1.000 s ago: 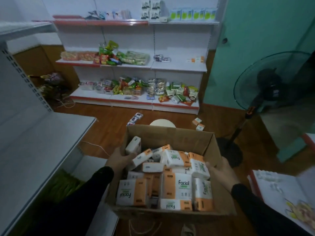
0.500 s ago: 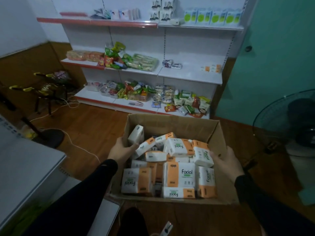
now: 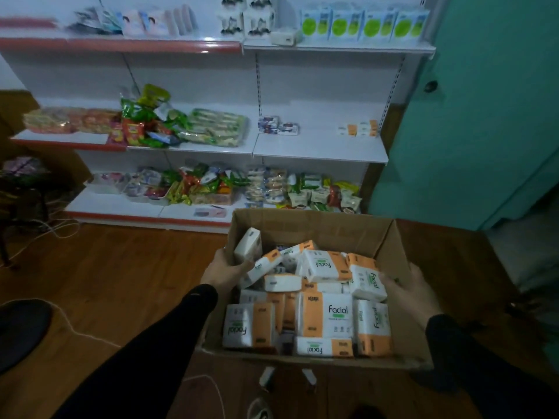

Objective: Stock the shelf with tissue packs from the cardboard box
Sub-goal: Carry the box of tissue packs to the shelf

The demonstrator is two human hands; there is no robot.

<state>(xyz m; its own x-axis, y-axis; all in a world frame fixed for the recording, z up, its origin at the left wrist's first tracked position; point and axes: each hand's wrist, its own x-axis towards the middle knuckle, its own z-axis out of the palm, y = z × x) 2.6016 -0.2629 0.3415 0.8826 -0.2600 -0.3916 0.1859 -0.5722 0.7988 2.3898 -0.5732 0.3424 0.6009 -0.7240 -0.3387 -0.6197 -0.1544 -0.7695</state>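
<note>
There is one view only, from the camera on my head, wide-angle, looking forward and down. The cardboard box [image 3: 390, 237] sits close below the lens, low and right of centre, and my two sleeves run in from the bottom edge to either side of it. Beyond the box, farther off, the view faces the white shelf [image 3: 320, 152] almost square on, filling the upper half. Left of the box lies wooden floor [image 3: 106, 282]; right of it, a green wall [image 3: 490, 116].

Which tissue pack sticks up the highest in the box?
The plain white pack at the box's far left corner, just above the left hand. It stands on end above the rest; the others lie lower, showing orange.
</note>
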